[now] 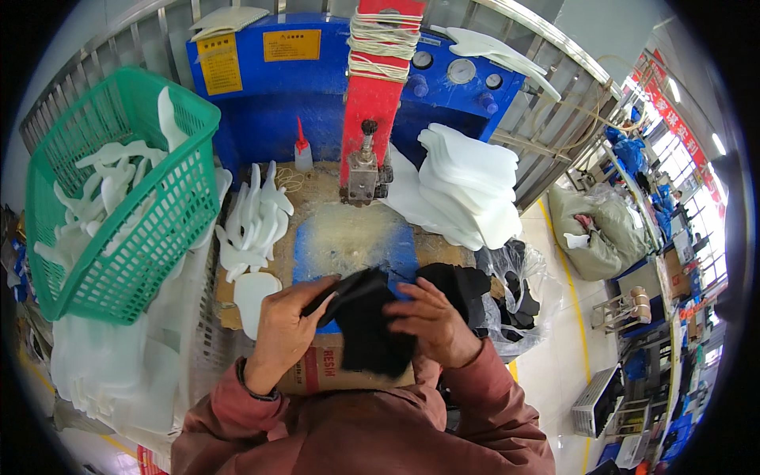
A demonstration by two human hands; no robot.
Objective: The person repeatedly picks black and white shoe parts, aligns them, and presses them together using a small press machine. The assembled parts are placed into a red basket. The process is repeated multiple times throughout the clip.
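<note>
Two hands on one black fabric piece [366, 328] at the desk's near edge: left hand [286, 328] pinching its upper corner, right hand [434, 323] clamping the right side. Likely to slip from a loose pinch and drop off the near edge. Little open room: white cut pieces [253, 226] left, black pile [459, 286] right, red press [372, 119] behind.

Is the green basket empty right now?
No, the green basket holds a pile of white cut pieces visible through its mesh.
</note>
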